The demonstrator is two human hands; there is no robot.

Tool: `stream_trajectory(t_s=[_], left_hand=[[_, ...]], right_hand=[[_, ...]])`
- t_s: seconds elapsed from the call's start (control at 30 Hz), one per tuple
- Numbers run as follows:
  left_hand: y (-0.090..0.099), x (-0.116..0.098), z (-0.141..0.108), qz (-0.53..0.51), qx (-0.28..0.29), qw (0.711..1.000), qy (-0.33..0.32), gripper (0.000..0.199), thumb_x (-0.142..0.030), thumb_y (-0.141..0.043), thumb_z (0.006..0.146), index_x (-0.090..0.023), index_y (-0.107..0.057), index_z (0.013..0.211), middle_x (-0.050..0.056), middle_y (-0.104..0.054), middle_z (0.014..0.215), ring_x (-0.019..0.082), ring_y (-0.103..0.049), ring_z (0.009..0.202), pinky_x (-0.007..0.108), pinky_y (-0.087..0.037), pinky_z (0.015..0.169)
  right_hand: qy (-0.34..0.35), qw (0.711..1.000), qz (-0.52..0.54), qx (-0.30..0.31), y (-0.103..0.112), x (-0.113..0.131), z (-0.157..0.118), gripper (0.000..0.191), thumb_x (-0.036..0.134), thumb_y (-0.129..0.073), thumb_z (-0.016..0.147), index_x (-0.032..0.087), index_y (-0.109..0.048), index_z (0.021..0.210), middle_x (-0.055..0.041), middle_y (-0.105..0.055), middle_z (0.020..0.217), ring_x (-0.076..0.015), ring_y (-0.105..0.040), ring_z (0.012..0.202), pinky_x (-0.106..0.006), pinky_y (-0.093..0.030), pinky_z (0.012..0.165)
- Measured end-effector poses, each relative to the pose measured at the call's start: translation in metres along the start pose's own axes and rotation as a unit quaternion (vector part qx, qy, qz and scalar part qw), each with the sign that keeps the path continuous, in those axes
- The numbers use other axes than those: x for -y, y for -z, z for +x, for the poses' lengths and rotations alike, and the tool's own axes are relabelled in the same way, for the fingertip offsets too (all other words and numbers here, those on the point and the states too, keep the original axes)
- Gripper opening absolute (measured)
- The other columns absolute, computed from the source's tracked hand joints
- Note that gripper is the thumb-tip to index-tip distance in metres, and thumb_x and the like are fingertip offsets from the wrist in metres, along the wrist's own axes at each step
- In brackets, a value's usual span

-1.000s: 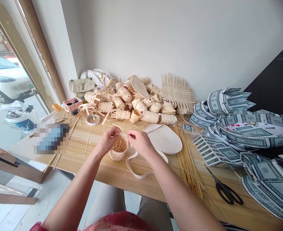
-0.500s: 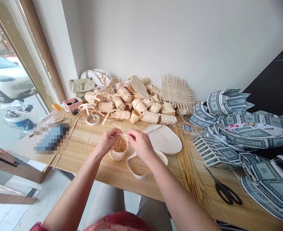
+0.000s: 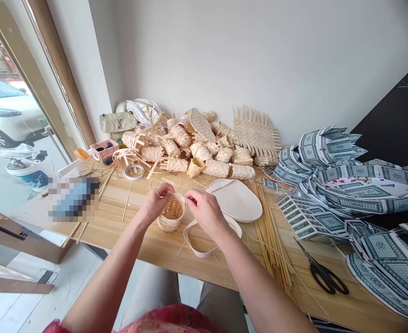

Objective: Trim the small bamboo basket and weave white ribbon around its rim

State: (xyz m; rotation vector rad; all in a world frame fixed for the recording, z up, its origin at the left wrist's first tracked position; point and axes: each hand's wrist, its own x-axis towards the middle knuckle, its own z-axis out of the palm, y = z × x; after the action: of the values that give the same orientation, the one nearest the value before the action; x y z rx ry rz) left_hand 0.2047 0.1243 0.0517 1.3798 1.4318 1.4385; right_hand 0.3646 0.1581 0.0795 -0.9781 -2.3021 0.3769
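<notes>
A small woven basket stands upright on the table in front of me, its mouth facing up. My left hand is at the far left of its rim, fingers pinched together. On the other side, my right hand pinches too, thumb and forefinger just off the right of the rim. A thin pale strand seems to stretch between both pinches over the basket's mouth. A flat off-white band lies looped on the table under my right hand and wrist.
Woven tubes and small baskets are heaped along the wall. White oval pieces, a bundle of straw-coloured strips and black scissors lie to the right. Folded playing-card pieces fill the right end. A tape roll lies left.
My right hand has shifted slightly right, away from the basket rim, and the gap between the two pinches is a little wider. The flat band moved slightly. The basket stays in place.
</notes>
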Motion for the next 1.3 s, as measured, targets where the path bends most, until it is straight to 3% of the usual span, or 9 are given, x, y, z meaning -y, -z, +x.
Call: stream_trajectory(t_s=[0.67, 0.9, 1.17, 1.3], left_hand=[[-0.001, -0.002, 0.0, 0.014, -0.008, 1.0, 0.007, 0.003, -0.019, -0.055, 0.065, -0.017, -0.055, 0.066, -0.003, -0.052, 0.061, 0.01, -0.047, 0.058, 0.021, -0.036, 0.056], [-0.004, -0.005, -0.001, 0.037, -0.006, 0.999, 0.012, 0.013, -0.029, -0.054, 0.07, -0.017, -0.054, 0.066, -0.004, -0.05, 0.058, 0.011, -0.045, 0.057, 0.021, -0.034, 0.053], [-0.004, -0.002, 0.006, 0.067, -0.02, 0.997, 0.012, 0.008, -0.019, -0.058, 0.062, -0.017, -0.051, 0.063, -0.005, -0.049, 0.057, 0.01, -0.044, 0.057, 0.019, -0.033, 0.054], [-0.003, -0.004, 0.005, 0.072, -0.014, 0.997, 0.006, 0.007, -0.016, -0.056, 0.062, -0.017, -0.05, 0.065, -0.005, -0.049, 0.058, 0.01, -0.044, 0.058, 0.02, -0.033, 0.055]], right_hand=[[-0.031, 0.999, -0.003, 0.043, 0.006, 0.007, 0.001, 0.018, 0.005, -0.047, 0.079, 0.017, -0.056, 0.07, -0.0023, -0.061, 0.075, -0.0146, -0.052, 0.071, -0.024, -0.035, 0.066], [-0.087, 0.993, -0.013, 0.077, 0.009, 0.011, 0.009, 0.028, 0.018, -0.049, 0.082, 0.018, -0.049, 0.054, 0.0025, -0.049, 0.053, -0.0112, -0.041, 0.053, -0.023, -0.026, 0.053], [-0.129, 0.983, -0.018, 0.132, 0.004, 0.008, 0.027, 0.006, 0.014, -0.055, 0.07, 0.018, -0.054, 0.066, 0.0038, -0.052, 0.058, -0.0098, -0.043, 0.054, -0.021, -0.025, 0.05], [-0.125, 0.979, -0.017, 0.158, 0.008, 0.008, 0.03, 0.005, 0.015, -0.054, 0.07, 0.018, -0.057, 0.067, 0.0028, -0.056, 0.061, -0.0103, -0.046, 0.057, -0.021, -0.026, 0.05]])
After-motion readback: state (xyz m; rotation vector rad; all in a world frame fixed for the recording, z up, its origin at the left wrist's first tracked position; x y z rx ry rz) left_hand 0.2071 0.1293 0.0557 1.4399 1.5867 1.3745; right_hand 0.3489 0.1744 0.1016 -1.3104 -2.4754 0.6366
